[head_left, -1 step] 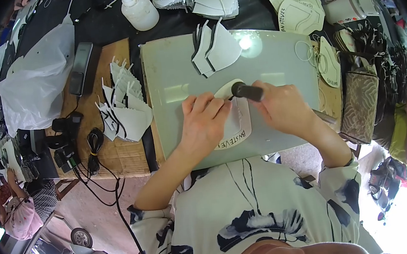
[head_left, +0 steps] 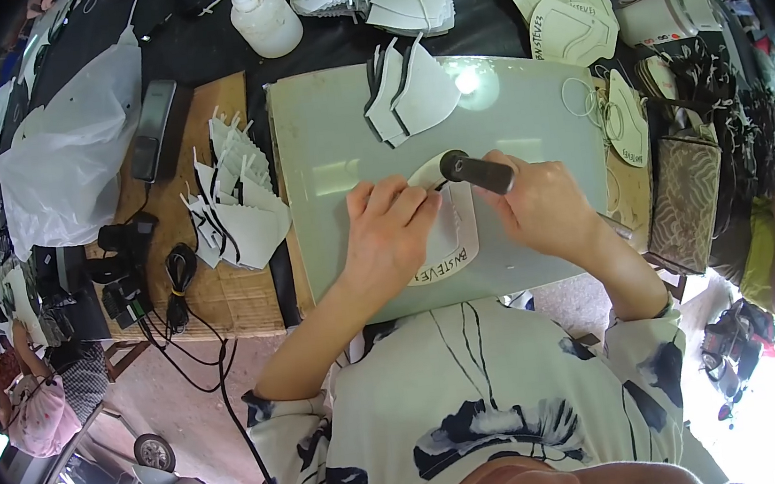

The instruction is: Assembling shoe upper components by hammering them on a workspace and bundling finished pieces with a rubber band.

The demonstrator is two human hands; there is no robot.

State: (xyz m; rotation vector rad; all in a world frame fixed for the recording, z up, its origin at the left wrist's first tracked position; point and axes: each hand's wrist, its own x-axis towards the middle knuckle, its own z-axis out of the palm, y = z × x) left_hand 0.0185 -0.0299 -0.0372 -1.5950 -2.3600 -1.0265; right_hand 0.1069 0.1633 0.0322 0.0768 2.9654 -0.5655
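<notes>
My right hand is closed around a hammer, its dark head hanging over the far part of a pale cut-out template with hand lettering. The hammer's handle comes out behind my wrist. My left hand rests on the template, its thumb and index finger pressed together beside the hammer head. A short dark bit shows at those fingertips; what they pinch is too small to make out. A smaller white piece lies on the template, partly under my left hand. Beneath is a smooth grey board.
White pieces with black edging lie at the board's far side; more stacks sit on the left wooden board. Lettered templates are at the far right. A white bottle, plastic bag, cables and patterned pouch surround the board.
The hammer head has tilted slightly, its end nearest my right hand now lower in view. My left hand and the template have stayed in place.
</notes>
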